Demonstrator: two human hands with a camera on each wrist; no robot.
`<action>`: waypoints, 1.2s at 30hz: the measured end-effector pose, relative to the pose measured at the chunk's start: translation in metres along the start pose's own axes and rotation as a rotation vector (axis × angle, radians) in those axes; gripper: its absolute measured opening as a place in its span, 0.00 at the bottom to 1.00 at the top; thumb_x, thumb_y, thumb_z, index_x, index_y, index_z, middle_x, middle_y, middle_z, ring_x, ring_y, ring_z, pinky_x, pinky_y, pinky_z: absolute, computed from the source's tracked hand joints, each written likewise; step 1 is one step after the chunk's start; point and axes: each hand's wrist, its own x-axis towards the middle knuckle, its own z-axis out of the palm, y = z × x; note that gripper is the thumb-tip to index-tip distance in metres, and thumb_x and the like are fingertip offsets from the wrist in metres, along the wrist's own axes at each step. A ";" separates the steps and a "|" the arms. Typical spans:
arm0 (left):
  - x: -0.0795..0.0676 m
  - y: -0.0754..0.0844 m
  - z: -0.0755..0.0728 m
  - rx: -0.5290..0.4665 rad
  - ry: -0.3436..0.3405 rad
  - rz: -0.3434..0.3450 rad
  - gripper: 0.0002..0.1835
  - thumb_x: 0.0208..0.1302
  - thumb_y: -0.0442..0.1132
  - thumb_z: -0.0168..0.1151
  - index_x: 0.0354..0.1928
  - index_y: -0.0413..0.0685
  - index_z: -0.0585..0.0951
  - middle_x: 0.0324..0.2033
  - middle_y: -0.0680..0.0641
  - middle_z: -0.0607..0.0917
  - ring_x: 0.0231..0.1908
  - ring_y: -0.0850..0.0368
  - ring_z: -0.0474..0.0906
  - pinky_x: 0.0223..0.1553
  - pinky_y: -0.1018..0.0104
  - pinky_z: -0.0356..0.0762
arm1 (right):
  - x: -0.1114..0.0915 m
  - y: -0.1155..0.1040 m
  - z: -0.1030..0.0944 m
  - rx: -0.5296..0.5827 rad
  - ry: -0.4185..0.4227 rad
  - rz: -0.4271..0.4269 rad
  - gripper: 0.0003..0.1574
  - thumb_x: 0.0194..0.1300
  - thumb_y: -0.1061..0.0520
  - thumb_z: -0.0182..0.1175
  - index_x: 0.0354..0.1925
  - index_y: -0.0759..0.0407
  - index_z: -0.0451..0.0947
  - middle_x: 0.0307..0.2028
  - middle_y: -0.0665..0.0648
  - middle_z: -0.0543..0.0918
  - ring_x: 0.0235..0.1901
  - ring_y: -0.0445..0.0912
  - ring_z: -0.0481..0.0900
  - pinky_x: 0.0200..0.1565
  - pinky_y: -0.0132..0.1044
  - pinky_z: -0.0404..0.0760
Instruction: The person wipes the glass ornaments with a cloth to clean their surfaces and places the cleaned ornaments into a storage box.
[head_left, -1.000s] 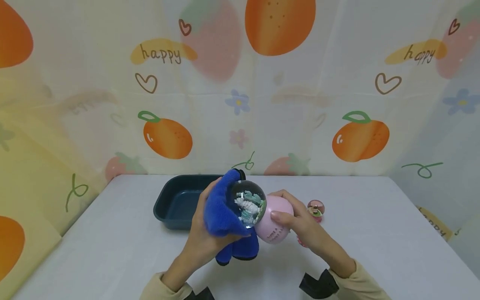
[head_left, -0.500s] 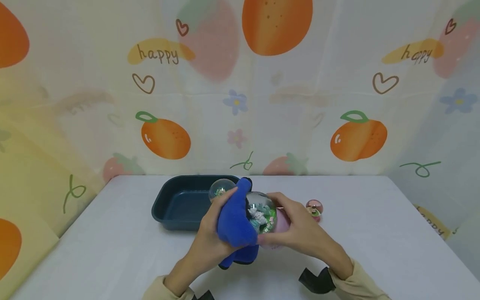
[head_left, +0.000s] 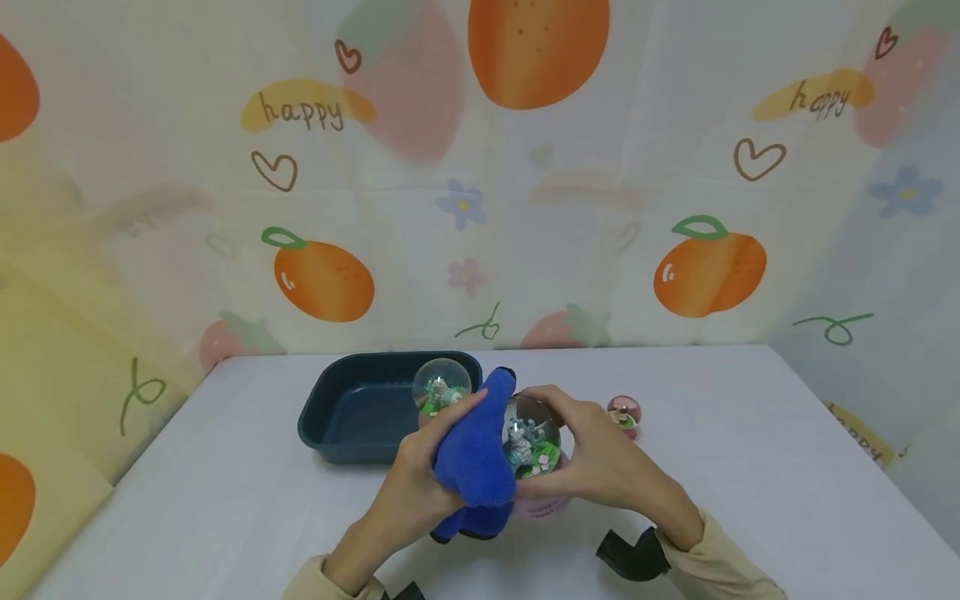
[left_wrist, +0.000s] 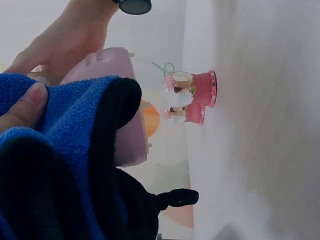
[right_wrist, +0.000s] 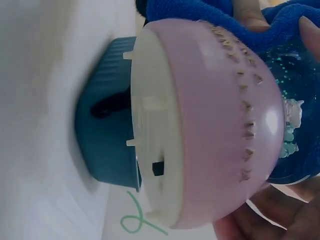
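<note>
A blue cloth with black edging [head_left: 480, 458] is gripped in my left hand [head_left: 420, 471]; its black hanging loop shows in the left wrist view. The cloth lies against the glass of a snow globe [head_left: 531, 437], which has white and green figures inside. Fingers and thumb of my right hand [head_left: 600, 454] hold this globe around its glass. Its rounded pink base [right_wrist: 225, 120] points down, with raised gold letters on its side and a cream underside. The globe's left side is hidden behind the cloth.
A dark teal tray [head_left: 318, 442] stands at the back left. Another snow globe [head_left: 441, 383] overlaps its right end, partly hidden by my left hand. Two small pink snow globes [left_wrist: 204, 90] stand to the right; only one shows clearly in the head view. A patterned curtain hangs behind.
My right hand has moved its hold from the pink base to the glass, and the globe has turned more upright. Both hands shifted slightly right, uncovering the globe by the tray.
</note>
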 end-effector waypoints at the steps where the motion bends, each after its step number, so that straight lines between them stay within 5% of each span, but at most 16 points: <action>1: 0.000 0.000 -0.001 -0.011 -0.013 -0.014 0.52 0.45 0.30 0.80 0.73 0.57 0.64 0.65 0.43 0.77 0.58 0.45 0.80 0.55 0.45 0.79 | 0.000 0.000 0.000 -0.003 0.006 -0.002 0.48 0.44 0.43 0.80 0.62 0.48 0.71 0.47 0.45 0.84 0.43 0.38 0.80 0.46 0.39 0.83; 9: 0.004 0.001 -0.008 -0.110 -0.091 -0.156 0.53 0.48 0.38 0.80 0.74 0.68 0.60 0.64 0.45 0.76 0.58 0.44 0.78 0.55 0.40 0.78 | -0.003 0.001 -0.004 0.064 0.080 0.064 0.48 0.41 0.46 0.82 0.60 0.46 0.72 0.49 0.50 0.84 0.41 0.41 0.82 0.42 0.36 0.83; 15: 0.007 0.000 -0.009 -0.189 -0.172 -0.205 0.47 0.54 0.42 0.77 0.72 0.69 0.60 0.61 0.51 0.79 0.57 0.52 0.79 0.57 0.48 0.77 | -0.006 0.000 -0.012 0.260 0.130 0.061 0.43 0.47 0.58 0.77 0.61 0.53 0.71 0.49 0.57 0.81 0.40 0.46 0.82 0.40 0.37 0.83; 21: 0.007 0.000 -0.007 -0.298 -0.267 -0.281 0.46 0.56 0.45 0.75 0.72 0.70 0.58 0.61 0.57 0.76 0.58 0.55 0.76 0.59 0.54 0.76 | -0.006 -0.001 -0.013 0.483 0.171 0.032 0.37 0.53 0.61 0.70 0.60 0.57 0.69 0.52 0.52 0.77 0.49 0.43 0.78 0.48 0.35 0.82; 28: 0.005 0.002 -0.008 -0.375 -0.246 -0.308 0.51 0.54 0.48 0.76 0.74 0.71 0.54 0.66 0.55 0.70 0.62 0.52 0.71 0.61 0.51 0.73 | -0.004 0.000 -0.002 0.685 0.128 0.006 0.37 0.58 0.55 0.67 0.63 0.53 0.64 0.55 0.53 0.74 0.54 0.43 0.75 0.54 0.31 0.79; 36: 0.004 -0.001 -0.009 -0.357 -0.078 -0.209 0.45 0.53 0.41 0.75 0.72 0.64 0.62 0.66 0.55 0.71 0.60 0.51 0.72 0.59 0.57 0.76 | -0.001 -0.002 0.007 0.616 0.148 0.109 0.41 0.60 0.55 0.66 0.64 0.67 0.58 0.55 0.60 0.73 0.52 0.48 0.77 0.50 0.34 0.82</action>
